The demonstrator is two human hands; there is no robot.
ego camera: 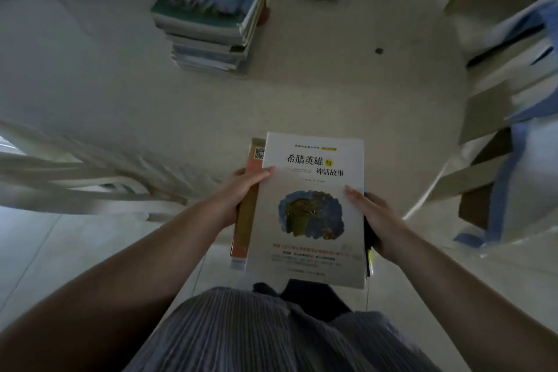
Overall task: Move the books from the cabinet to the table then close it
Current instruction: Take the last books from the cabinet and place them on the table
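Hands clamp a small stack of paperbacks from both sides: left hand (241, 190) on the orange-spined edge, right hand (374, 217) on the other, thumbs over the white cover with a blue-green globe (311, 211). Glossy, bendable books probably slide apart; supporting beneath seems wiser. Ahead, the round pale table (332, 93) holds a taller book pile (211, 18).

We note a small held stack of books (311, 208), white cover with blue-green blot on top, at the table's (347, 93) near edge; a taller book pile (211, 18) lies at its far-left edge.
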